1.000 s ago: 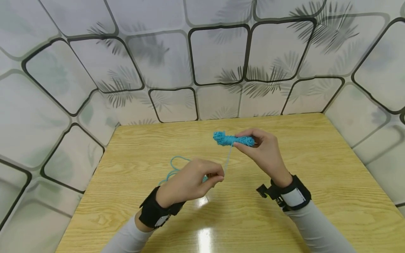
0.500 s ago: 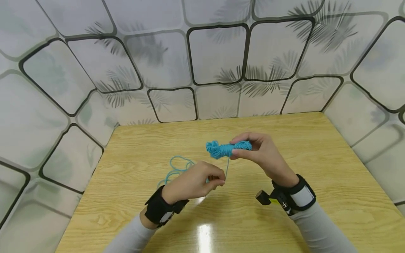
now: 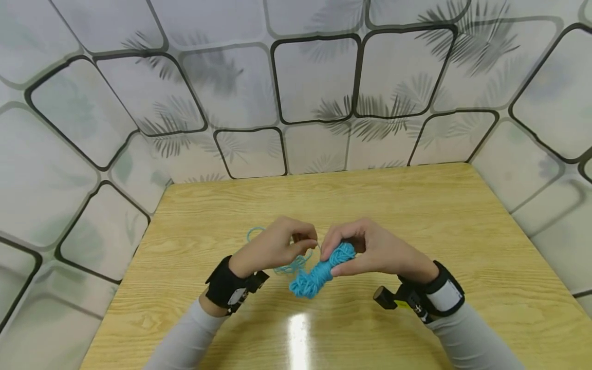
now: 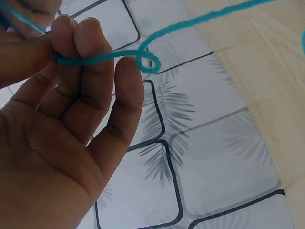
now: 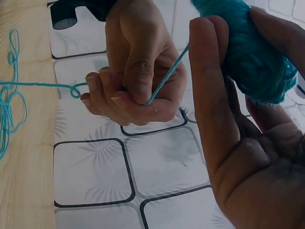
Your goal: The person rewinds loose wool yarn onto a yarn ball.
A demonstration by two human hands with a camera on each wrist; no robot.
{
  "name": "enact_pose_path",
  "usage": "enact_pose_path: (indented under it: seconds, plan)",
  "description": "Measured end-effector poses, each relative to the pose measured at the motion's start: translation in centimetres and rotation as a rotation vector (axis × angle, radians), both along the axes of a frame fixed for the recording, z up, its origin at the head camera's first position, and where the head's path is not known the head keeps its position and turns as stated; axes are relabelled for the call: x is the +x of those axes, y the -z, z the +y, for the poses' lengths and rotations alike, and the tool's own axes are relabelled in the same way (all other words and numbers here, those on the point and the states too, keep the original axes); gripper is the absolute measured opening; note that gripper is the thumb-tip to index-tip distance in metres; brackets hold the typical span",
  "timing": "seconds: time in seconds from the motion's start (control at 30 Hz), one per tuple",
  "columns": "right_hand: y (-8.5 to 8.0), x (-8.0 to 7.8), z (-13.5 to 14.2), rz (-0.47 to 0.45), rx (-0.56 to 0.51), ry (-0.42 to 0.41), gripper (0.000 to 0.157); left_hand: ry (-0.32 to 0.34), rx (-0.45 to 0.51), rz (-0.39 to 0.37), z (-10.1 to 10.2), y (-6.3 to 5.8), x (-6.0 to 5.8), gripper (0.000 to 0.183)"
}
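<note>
A bundle of turquoise yarn (image 3: 319,275), wrapped round its middle with looped ends, is tilted in my right hand (image 3: 374,249). Thumb and fingers grip it near its upper right end in the head view. My left hand (image 3: 277,246) pinches the yarn strand (image 5: 167,76) between thumb and forefinger, just left of the bundle. That strand runs taut from the bundle to the pinch in the right wrist view. Beyond the left fingers the loose yarn (image 4: 205,19) trails off with a small curl in it.
Loose coils of yarn (image 3: 291,266) lie on the wooden table (image 3: 222,205) behind and below the left hand. Patterned wall panels (image 3: 314,77) with leaf prints stand along the table's back and sides. Each wrist wears a black strap (image 3: 446,290) with a camera.
My right hand has brought the bundle down toward me and tilted its left end lower. The left hand has risen slightly and moved left, still pinching the strand.
</note>
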State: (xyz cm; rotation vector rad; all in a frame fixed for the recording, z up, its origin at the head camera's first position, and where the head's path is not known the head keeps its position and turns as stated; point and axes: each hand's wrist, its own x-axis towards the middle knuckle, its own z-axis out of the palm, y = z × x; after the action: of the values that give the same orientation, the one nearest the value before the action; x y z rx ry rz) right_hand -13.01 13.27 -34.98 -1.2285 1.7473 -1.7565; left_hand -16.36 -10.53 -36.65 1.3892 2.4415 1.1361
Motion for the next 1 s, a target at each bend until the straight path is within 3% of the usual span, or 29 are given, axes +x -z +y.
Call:
enact_pose_path:
  seconds: [0.3,0.43,0.6,1.0]
  plan:
    - [0.6,-0.5,0.4,0.135,0.213,-0.036,0.015,-0.017,0.009,0.036,-0.6,-2.1,0.1,0.016]
    - [0.7,-1.1,0.8,0.222,0.345,0.095,0.014,-0.019,0.023,0.062,-0.6,-2.8,0.7,0.016]
    - [1.0,-1.7,0.9,0.254,0.490,0.308,0.015,-0.002,0.018,0.129,-0.3,-3.2,1.8,0.014]
    - [1.9,-2.8,1.3,0.275,0.463,0.621,0.014,-0.010,-0.010,0.188,0.0,-3.0,3.7,0.012]
